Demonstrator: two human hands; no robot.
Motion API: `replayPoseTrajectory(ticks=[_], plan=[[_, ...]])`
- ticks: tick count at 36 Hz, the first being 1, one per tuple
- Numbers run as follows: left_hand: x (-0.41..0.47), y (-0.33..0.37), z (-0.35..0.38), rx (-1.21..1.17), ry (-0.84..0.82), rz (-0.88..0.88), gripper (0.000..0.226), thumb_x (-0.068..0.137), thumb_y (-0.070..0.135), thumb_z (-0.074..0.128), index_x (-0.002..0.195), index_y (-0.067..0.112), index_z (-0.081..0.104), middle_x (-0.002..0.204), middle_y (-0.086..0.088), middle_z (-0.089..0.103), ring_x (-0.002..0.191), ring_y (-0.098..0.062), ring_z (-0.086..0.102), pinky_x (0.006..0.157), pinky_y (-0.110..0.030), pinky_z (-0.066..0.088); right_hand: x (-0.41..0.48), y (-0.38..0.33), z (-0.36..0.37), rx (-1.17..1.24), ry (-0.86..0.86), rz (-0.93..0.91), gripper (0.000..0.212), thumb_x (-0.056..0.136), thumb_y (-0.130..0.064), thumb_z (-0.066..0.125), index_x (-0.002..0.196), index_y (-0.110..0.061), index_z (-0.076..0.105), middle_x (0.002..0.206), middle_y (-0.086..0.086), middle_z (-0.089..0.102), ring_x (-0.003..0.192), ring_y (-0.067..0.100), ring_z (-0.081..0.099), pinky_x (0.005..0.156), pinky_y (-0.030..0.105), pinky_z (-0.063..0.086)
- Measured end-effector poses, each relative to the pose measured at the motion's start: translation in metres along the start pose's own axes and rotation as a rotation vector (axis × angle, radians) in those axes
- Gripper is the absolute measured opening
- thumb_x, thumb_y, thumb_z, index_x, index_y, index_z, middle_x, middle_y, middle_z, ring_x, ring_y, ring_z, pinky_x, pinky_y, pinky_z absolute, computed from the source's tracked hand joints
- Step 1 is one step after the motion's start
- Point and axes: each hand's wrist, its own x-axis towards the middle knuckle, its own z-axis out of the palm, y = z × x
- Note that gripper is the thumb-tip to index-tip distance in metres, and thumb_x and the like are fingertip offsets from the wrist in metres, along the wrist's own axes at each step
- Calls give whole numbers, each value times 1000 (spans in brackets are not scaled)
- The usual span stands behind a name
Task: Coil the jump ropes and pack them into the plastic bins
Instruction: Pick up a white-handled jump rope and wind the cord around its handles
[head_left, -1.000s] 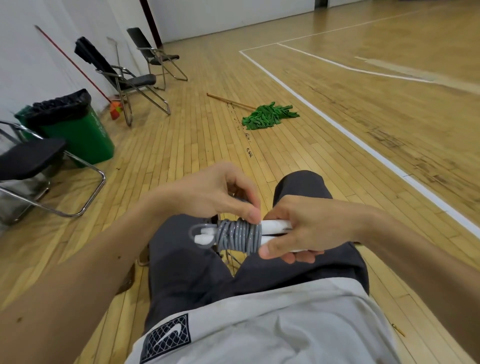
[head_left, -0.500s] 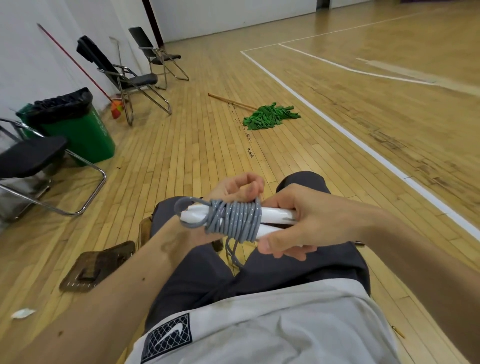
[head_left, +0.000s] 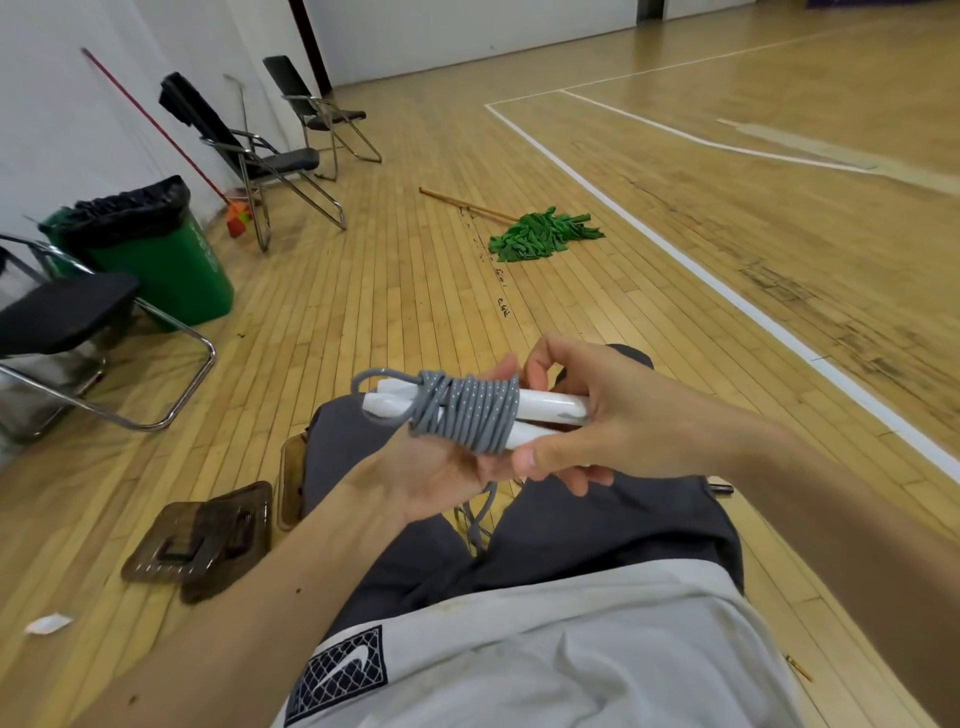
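A jump rope (head_left: 467, 410) with two white handles and a grey cord wound tightly round them is held over my lap. My right hand (head_left: 597, 415) grips the handles' right ends, thumb in front, fingers behind. My left hand (head_left: 436, 473) lies palm up under the coil, its fingers curled up behind the cord. A loose end of grey cord (head_left: 480, 519) hangs down between my knees. Two dark translucent bin lids (head_left: 202, 540) lie on the floor to my left, and an edge of a dark plastic bin (head_left: 291, 483) shows beside my left thigh.
A folding chair (head_left: 67, 332) stands at the left, with a green trash bin (head_left: 156, 249) behind it. Two more chairs (head_left: 270, 156) stand by the wall. A green mop (head_left: 540, 234) lies on the wooden floor ahead. A scrap of white paper (head_left: 49, 623) lies at lower left.
My left hand has swung from on top of the coil to underneath it, palm up. The rope has risen and tilted, and the bin lids have come into view.
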Motion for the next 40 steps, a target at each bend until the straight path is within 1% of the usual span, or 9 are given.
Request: replayPoseTrajectory(ticks=[2, 6, 10, 14, 22, 29, 33, 37, 40], plan=[[1, -1, 0, 85, -42, 20, 27, 91, 31, 51, 88, 18, 75, 83, -4, 68, 71, -18, 62, 57, -27, 53, 1, 1, 0, 1, 36, -11, 40, 88, -10, 76, 101, -10, 39, 65, 2, 71, 47, 10, 57, 45, 23, 43], [3, -5, -2, 334, -53, -7, 44, 100, 29, 43, 127, -2, 56, 90, -9, 60, 81, -28, 49, 62, -28, 46, 6, 8, -3, 0, 114, -38, 37, 90, -12, 74, 103, -8, 40, 64, 5, 71, 50, 17, 60, 44, 26, 45], [0, -9, 1, 366, 2, -14, 33, 106, 17, 36, 127, 5, 58, 81, -3, 56, 64, -12, 50, 58, -26, 44, 9, 16, -4, -17, 142, -60, 36, 90, -11, 74, 103, -8, 40, 61, 2, 69, 48, 14, 58, 45, 25, 45], [-2, -14, 2, 460, 62, 12, 24, 107, 12, 40, 125, 10, 56, 88, -5, 60, 61, -16, 55, 59, -30, 48, 14, 28, -11, -71, 237, -73, 36, 91, -17, 74, 103, -9, 41, 69, 12, 72, 49, 21, 60, 46, 30, 45], [2, -24, 8, 912, 102, -5, 28, 107, 19, 44, 133, 19, 54, 79, -2, 57, 50, -12, 52, 53, -25, 46, 22, 59, -24, -91, 339, 11, 37, 91, -19, 75, 102, -7, 42, 75, 10, 75, 54, 27, 66, 45, 28, 47], [2, -20, 8, 1320, 94, 42, 12, 104, 21, 50, 107, 17, 61, 76, -3, 57, 50, -7, 49, 56, -29, 46, 27, 71, -26, -113, 337, 96, 40, 90, -23, 76, 105, -7, 44, 77, 12, 74, 52, 23, 62, 44, 28, 44], [-1, -8, 9, 1615, 121, 135, 21, 103, 27, 52, 83, 23, 59, 72, 3, 58, 60, -7, 52, 61, -34, 45, 27, 69, -25, -127, 288, 158, 38, 90, -29, 76, 104, -10, 47, 78, 12, 74, 55, 24, 59, 47, 30, 44], [-4, 13, 16, 1947, 73, 205, 25, 102, 38, 52, 99, 20, 69, 88, 10, 50, 85, -12, 51, 77, -36, 46, 27, 59, -22, -179, 206, 226, 35, 91, -32, 75, 103, -10, 51, 72, 5, 73, 53, 18, 59, 48, 27, 44], [-8, 34, 25, 2091, -23, 260, 27, 99, 46, 54, 102, 24, 69, 85, 13, 48, 77, -8, 46, 70, -30, 44, 26, 48, -17, -209, 111, 266, 32, 92, -33, 74, 100, -8, 56, 69, 3, 72, 52, 15, 57, 47, 24, 43]])
